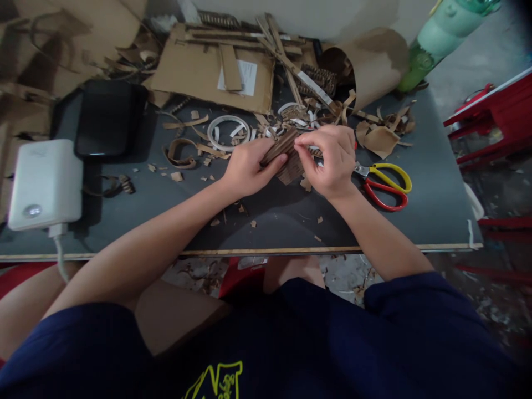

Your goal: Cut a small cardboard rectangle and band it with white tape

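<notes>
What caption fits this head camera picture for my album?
Both hands, left hand and right hand, grip a corrugated cardboard piece beside scissors.

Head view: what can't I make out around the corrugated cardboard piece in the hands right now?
- Corrugated cardboard piece, head view: its middle and right end are covered by the right hand and the left hand.
- Scissors: blades hidden behind the right hand.
- Green bottle: top cut off by the frame edge.
- White label on the flat cardboard: print too small to read.
</notes>
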### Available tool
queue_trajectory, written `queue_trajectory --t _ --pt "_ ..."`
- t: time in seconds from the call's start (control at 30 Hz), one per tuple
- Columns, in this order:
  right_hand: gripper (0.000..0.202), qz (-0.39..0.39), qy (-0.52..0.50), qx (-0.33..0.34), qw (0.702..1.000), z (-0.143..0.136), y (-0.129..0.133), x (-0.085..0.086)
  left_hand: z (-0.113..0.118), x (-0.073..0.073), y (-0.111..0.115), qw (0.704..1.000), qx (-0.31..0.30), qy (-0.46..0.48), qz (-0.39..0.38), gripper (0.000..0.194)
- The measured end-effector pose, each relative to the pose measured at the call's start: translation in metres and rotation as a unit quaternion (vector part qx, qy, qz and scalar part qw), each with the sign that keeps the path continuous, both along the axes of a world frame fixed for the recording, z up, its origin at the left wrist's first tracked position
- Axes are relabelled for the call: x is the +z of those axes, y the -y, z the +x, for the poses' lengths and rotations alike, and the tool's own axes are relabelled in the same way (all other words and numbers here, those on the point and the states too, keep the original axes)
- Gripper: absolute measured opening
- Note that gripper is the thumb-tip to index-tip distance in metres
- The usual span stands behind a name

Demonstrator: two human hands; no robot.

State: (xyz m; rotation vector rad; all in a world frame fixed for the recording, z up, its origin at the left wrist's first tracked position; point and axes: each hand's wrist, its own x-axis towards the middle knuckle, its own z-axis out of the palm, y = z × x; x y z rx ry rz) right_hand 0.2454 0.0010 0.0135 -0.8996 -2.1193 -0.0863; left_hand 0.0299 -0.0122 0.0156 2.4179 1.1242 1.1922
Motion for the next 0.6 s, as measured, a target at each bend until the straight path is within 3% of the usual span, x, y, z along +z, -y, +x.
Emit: queue_trajectory --t 0.47,0.6 --pt "0.038 -0.03 -0.056 -0.018 0.998 -0.0024 -0.0045 -0.0024 0.0004 -0.0027 -0.0028 0.999 0.015 0.043 -0.025 0.048" --pt "0.029 -0.032 -0.035 -0.002 0.999 -0.0031 -0.0028 0.0003 -0.0044 -0.0059 -0.004 0.997 0.02 0.06 -0.041 0.049"
